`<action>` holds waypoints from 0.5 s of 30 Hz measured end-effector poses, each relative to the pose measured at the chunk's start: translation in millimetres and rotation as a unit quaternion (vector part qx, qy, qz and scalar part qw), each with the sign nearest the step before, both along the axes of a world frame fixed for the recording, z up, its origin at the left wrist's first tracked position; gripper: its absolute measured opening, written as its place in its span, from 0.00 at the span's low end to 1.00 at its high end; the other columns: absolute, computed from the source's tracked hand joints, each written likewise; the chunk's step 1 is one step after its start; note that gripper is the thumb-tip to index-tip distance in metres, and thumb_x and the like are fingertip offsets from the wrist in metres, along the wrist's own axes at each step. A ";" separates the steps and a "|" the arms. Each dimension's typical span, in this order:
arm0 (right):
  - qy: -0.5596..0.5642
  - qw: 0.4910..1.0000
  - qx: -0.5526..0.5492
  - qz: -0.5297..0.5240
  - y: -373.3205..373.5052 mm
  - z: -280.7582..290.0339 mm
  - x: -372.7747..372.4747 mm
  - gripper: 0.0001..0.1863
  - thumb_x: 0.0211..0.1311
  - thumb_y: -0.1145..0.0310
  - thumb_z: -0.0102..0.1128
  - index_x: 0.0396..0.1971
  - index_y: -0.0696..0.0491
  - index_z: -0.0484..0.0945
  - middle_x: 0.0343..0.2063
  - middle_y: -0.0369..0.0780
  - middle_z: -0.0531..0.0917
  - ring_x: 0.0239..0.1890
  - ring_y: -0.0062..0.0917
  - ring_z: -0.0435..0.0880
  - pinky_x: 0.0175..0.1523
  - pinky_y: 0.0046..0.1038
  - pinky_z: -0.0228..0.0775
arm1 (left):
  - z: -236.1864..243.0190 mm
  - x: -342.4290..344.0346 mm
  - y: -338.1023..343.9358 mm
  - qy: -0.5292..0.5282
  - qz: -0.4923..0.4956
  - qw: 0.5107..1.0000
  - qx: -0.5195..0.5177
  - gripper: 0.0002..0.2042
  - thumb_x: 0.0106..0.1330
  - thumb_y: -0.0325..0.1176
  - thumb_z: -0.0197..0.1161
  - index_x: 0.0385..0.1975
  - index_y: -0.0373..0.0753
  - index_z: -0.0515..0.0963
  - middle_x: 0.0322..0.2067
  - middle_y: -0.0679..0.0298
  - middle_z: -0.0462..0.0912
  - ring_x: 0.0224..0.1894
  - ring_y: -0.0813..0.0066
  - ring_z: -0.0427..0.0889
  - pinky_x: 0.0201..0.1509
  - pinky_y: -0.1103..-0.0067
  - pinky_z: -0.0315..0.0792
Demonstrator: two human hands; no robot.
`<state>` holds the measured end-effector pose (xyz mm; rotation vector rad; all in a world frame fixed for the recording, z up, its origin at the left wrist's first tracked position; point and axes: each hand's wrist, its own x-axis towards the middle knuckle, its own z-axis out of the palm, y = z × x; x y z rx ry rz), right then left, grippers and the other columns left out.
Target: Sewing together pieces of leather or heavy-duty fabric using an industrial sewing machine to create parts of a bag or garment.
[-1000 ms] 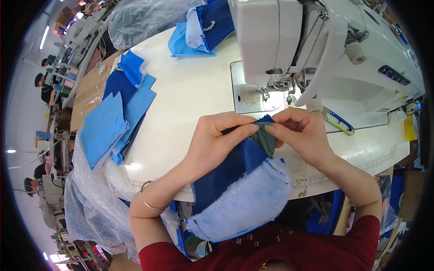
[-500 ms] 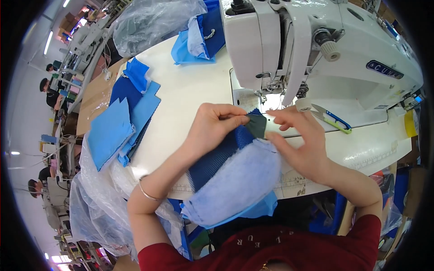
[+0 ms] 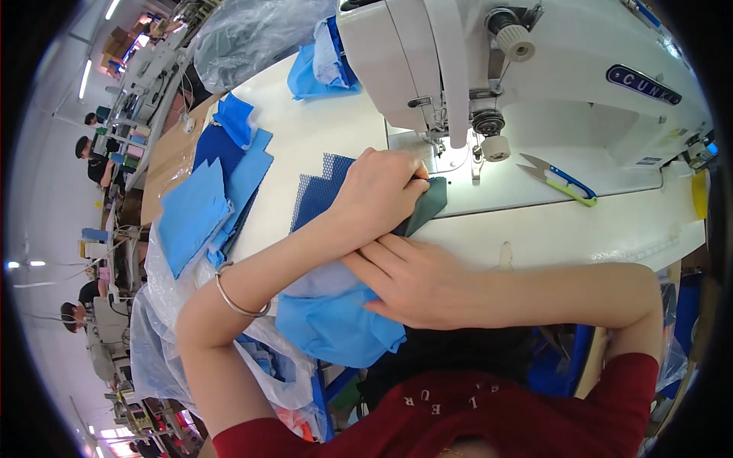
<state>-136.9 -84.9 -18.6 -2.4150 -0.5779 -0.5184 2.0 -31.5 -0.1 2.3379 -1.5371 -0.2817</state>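
My left hand (image 3: 379,192) is closed, pinching a dark green fabric piece (image 3: 431,206) between thumb and fingers in front of the sewing machine's presser foot (image 3: 476,166). Navy mesh fabric (image 3: 314,197) with stepped edges lies under that hand and forearm. Below my left wrist, my right hand (image 3: 416,284) lies with fingers stretched out flat over the fabric, thumb apart. Light blue fabric (image 3: 336,330) hangs past the table's front edge beside it. Where the green piece joins the mesh is hidden by my hands.
The white sewing machine (image 3: 405,65) fills the back right. Blue-and-yellow thread snips (image 3: 566,183) lie on its bed. Light blue cut pieces (image 3: 192,217) are stacked at left, with more blue fabric (image 3: 309,76) at the back. Clear plastic (image 3: 252,38) is behind; people sit far left.
The fabric has turned and shifted left, so the mesh now points away from me. My right hand has moved from beside the green piece to below my left wrist.
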 end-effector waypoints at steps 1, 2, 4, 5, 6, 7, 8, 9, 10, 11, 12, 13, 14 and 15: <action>-0.057 0.998 0.013 0.022 -8.7 2.4 -5.5 0.33 0.47 0.62 0.67 0.52 0.62 0.68 0.50 0.49 0.75 0.52 0.36 0.75 0.53 0.32 0.70 | -2.4 2.2 4.6 0.016 -0.013 0.999 -0.051 0.06 0.54 0.31 0.63 0.27 0.36 0.80 0.23 0.55 0.80 0.27 0.56 0.79 0.33 0.68 0.71; -0.056 0.998 0.013 0.021 -18.3 2.3 -10.8 0.33 0.47 0.62 0.67 0.52 0.62 0.68 0.50 0.49 0.75 0.52 0.36 0.75 0.53 0.32 0.70 | -4.6 3.8 5.6 0.033 -0.028 0.994 -0.102 0.06 0.55 0.31 0.63 0.28 0.36 0.80 0.23 0.55 0.80 0.26 0.56 0.78 0.32 0.68 0.71; -0.087 0.995 0.036 0.031 -38.0 0.9 -20.3 0.28 0.46 0.67 0.66 0.50 0.60 0.72 0.46 0.47 0.76 0.45 0.34 0.78 0.49 0.29 0.73 | -9.0 5.8 4.0 0.010 -0.036 0.991 -0.127 0.06 0.55 0.31 0.63 0.29 0.35 0.80 0.23 0.55 0.79 0.25 0.56 0.77 0.31 0.68 0.70; -0.089 0.996 0.022 -0.002 -49.3 -0.5 -22.5 0.26 0.47 0.68 0.66 0.49 0.58 0.73 0.45 0.45 0.77 0.43 0.32 0.79 0.46 0.28 0.74 | -11.2 7.0 1.6 -0.017 -0.043 0.987 -0.154 0.07 0.56 0.31 0.63 0.30 0.35 0.79 0.22 0.54 0.79 0.24 0.56 0.77 0.30 0.69 0.69; -0.092 0.995 0.007 -0.034 -60.1 2.5 -21.5 0.25 0.47 0.68 0.65 0.48 0.55 0.74 0.44 0.42 0.77 0.40 0.30 0.80 0.43 0.28 0.75 | -11.8 8.4 -1.2 -0.015 -0.042 0.987 -0.154 0.07 0.56 0.31 0.63 0.30 0.35 0.79 0.22 0.54 0.79 0.24 0.56 0.77 0.30 0.69 0.69; -0.088 0.992 -0.028 -0.084 -71.1 6.2 -21.5 0.21 0.47 0.68 0.65 0.45 0.54 0.75 0.39 0.38 0.78 0.34 0.27 0.80 0.33 0.26 0.75 | -10.9 9.7 -4.4 0.006 -0.039 0.987 -0.154 0.06 0.55 0.30 0.62 0.27 0.34 0.79 0.24 0.54 0.79 0.27 0.56 0.78 0.35 0.68 0.69; -0.076 0.987 -0.057 -0.126 -79.6 3.2 -17.9 0.20 0.48 0.68 0.64 0.44 0.54 0.76 0.35 0.37 0.78 0.31 0.26 0.79 0.28 0.26 0.72 | -10.0 11.2 -8.4 0.027 -0.039 0.987 -0.154 0.05 0.54 0.28 0.61 0.25 0.34 0.79 0.25 0.54 0.80 0.31 0.55 0.78 0.40 0.68 0.69; -0.064 0.980 -0.086 -0.168 -86.2 -0.7 -14.0 0.18 0.49 0.68 0.64 0.43 0.54 0.76 0.30 0.36 0.77 0.28 0.24 0.79 0.24 0.26 0.70 | -9.0 12.6 -10.5 0.029 -0.039 0.987 -0.155 0.05 0.54 0.28 0.61 0.25 0.34 0.79 0.25 0.54 0.80 0.31 0.55 0.78 0.40 0.68 0.69; -0.070 0.973 -0.107 -0.193 -90.3 -5.4 -10.1 0.17 0.50 0.67 0.65 0.41 0.55 0.77 0.23 0.35 0.76 0.23 0.23 0.77 0.20 0.26 0.68 | -7.9 13.5 -11.0 0.046 -0.044 0.987 -0.148 0.04 0.54 0.28 0.61 0.25 0.33 0.78 0.24 0.53 0.80 0.29 0.54 0.78 0.38 0.67 0.70; -0.068 0.972 -0.109 -0.195 -93.0 -9.2 -7.5 0.17 0.50 0.67 0.65 0.41 0.55 0.77 0.23 0.35 0.76 0.23 0.23 0.77 0.20 0.26 0.68 | -8.3 14.6 -11.8 0.065 -0.051 0.987 -0.141 0.04 0.54 0.28 0.61 0.24 0.33 0.78 0.23 0.52 0.79 0.28 0.54 0.78 0.37 0.67 0.70; -0.089 0.968 -0.139 -0.190 -95.6 -12.8 -5.3 0.17 0.50 0.67 0.65 0.41 0.55 0.77 0.22 0.35 0.76 0.22 0.23 0.76 0.20 0.26 0.67 | -9.7 14.8 -12.1 0.076 -0.054 0.983 -0.159 0.04 0.53 0.27 0.61 0.23 0.33 0.78 0.22 0.52 0.79 0.26 0.53 0.77 0.35 0.66 0.70; -0.110 0.962 -0.169 -0.183 -97.7 -16.0 -3.5 0.17 0.50 0.66 0.65 0.41 0.56 0.77 0.20 0.35 0.75 0.21 0.23 0.76 0.19 0.27 0.67 | -7.2 13.2 -12.2 0.068 -0.049 0.984 -0.156 0.04 0.53 0.26 0.61 0.24 0.33 0.78 0.22 0.53 0.79 0.26 0.53 0.77 0.35 0.66 0.70; -0.080 0.967 -0.160 -0.182 -96.0 -12.7 -5.1 0.17 0.50 0.66 0.66 0.40 0.56 0.78 0.20 0.35 0.76 0.20 0.24 0.76 0.19 0.27 0.66 | -4.8 11.3 -10.9 0.060 -0.041 0.986 -0.152 0.03 0.53 0.26 0.62 0.24 0.33 0.79 0.22 0.53 0.79 0.26 0.53 0.77 0.35 0.67 0.71; -0.071 0.970 -0.150 -0.180 -96.7 -10.4 -3.9 0.16 0.50 0.66 0.66 0.39 0.56 0.78 0.20 0.35 0.75 0.20 0.25 0.76 0.18 0.27 0.66 | -6.6 11.3 -9.4 0.033 -0.043 0.986 -0.156 0.03 0.52 0.26 0.63 0.26 0.34 0.79 0.22 0.55 0.79 0.26 0.54 0.78 0.33 0.67 0.71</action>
